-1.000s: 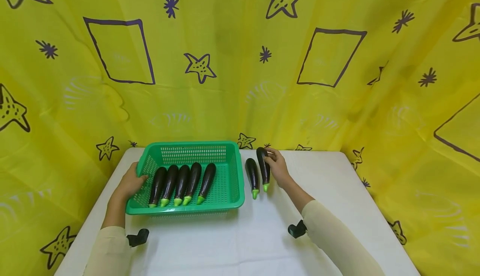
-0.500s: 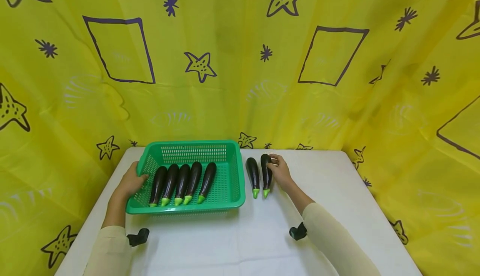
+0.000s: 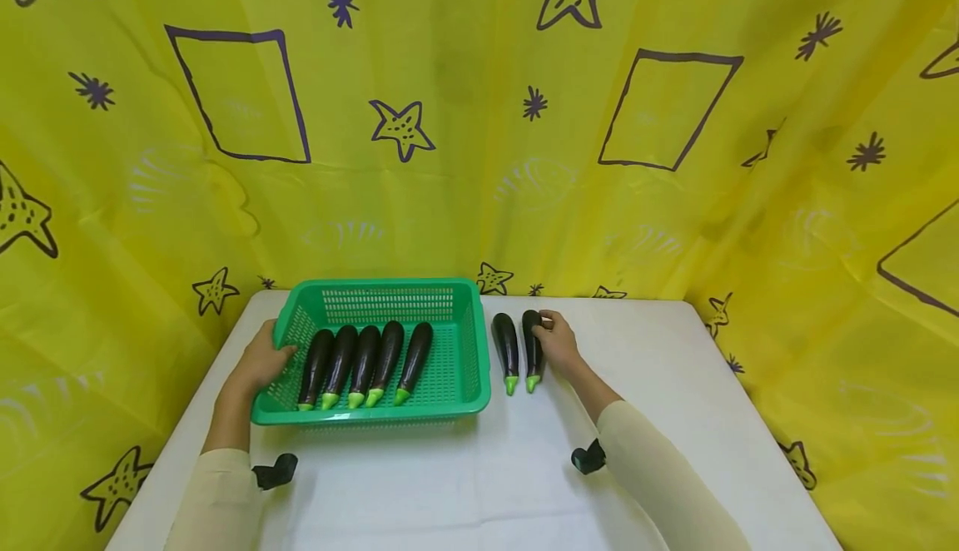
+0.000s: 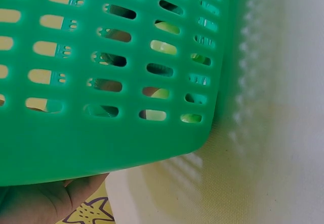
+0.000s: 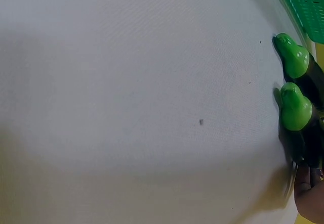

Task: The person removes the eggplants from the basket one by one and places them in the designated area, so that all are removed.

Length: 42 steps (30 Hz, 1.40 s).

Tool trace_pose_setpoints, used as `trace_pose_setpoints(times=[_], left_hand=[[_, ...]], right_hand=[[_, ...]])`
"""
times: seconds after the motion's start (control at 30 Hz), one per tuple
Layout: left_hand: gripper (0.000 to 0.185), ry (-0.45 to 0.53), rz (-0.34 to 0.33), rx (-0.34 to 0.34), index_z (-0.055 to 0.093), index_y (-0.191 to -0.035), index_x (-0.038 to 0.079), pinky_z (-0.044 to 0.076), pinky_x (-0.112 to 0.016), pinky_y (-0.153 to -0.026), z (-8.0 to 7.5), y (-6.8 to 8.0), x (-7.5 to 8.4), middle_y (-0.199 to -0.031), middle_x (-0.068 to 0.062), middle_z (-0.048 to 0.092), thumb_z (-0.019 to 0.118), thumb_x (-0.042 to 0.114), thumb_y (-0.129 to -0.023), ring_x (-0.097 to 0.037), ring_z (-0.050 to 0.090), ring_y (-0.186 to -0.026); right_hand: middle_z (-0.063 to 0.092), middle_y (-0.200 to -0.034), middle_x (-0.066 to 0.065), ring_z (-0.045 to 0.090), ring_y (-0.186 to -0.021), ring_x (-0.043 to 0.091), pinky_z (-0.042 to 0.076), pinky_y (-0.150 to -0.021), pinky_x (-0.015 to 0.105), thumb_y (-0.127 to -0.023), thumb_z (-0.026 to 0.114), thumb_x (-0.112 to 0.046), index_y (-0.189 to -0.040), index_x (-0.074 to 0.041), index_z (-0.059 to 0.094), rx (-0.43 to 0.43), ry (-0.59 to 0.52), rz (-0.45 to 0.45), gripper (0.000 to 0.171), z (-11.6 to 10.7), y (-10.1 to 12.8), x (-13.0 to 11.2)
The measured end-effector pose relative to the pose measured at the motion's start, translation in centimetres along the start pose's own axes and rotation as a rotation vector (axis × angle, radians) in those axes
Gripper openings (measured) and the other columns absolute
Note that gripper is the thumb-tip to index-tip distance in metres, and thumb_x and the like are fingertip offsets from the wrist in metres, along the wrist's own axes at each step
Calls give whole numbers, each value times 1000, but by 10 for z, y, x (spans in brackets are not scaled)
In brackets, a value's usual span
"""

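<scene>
My left hand (image 3: 260, 359) grips the left rim of a green plastic basket (image 3: 375, 416), thumb over the edge. In the left wrist view the basket's slotted wall (image 4: 101, 138) fills most of the picture, and part of the hand (image 4: 45, 201) shows below it. Several dark eggplants (image 3: 365, 364) with green stem ends lie side by side inside. Right of the basket, two more eggplants lie on the table; one (image 3: 505, 347) is untouched. My right hand (image 3: 559, 343) holds the other eggplant (image 3: 533, 349) by its upper part. Its green end (image 5: 296, 107) shows in the right wrist view.
A white-covered table (image 3: 419, 493) bears everything. Yellow curtains (image 3: 449, 201) with drawn stars and squares stand close behind it and along both sides. Black wrist mounts (image 3: 275, 471) sit at both sleeves.
My right hand has brought its eggplant slightly right and toward me, setting it down nearly parallel to the other one. The left hand and the basket have stayed in place.
</scene>
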<state>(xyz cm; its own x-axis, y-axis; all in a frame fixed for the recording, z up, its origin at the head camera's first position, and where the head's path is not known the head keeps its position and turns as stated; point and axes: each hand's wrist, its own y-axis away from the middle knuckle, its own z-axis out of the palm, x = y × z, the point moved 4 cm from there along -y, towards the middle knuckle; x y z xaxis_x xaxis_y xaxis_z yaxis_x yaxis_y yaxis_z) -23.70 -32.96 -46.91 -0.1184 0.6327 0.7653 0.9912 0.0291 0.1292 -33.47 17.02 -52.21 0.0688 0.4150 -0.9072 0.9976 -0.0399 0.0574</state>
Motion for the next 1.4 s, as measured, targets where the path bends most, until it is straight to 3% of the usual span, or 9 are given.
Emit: trace_pose_setpoints(times=[0.33,0.87,1.4], left_hand=[[62,14,1,-5,12,-152,-20,33,-74,-106,1,0,4,-145,-47,30,45,4,-105,-62,38,-129],[62,6,-21,-9,10,-153,-19,34,-75,-105,-3,-2,1,-145,-46,30,44,5,-106,-61,39,-128],[62,6,-22,-15,10,-152,-20,34,-74,-104,-2,0,2,-144,-46,31,44,6,-107,-61,39,-127]], right_hand=[[55,-136,35,52,-129,46,41,-110,53,-103,56,-7,-144,12,49,6,55,-34,46,2,-2,-4],[58,-129,33,56,-120,43,47,-103,52,-99,57,-8,-143,12,50,28,59,-51,49,11,-9,-3],[57,-128,33,57,-119,44,48,-101,53,-104,60,-12,-141,12,51,44,84,-71,45,9,-3,-9]])
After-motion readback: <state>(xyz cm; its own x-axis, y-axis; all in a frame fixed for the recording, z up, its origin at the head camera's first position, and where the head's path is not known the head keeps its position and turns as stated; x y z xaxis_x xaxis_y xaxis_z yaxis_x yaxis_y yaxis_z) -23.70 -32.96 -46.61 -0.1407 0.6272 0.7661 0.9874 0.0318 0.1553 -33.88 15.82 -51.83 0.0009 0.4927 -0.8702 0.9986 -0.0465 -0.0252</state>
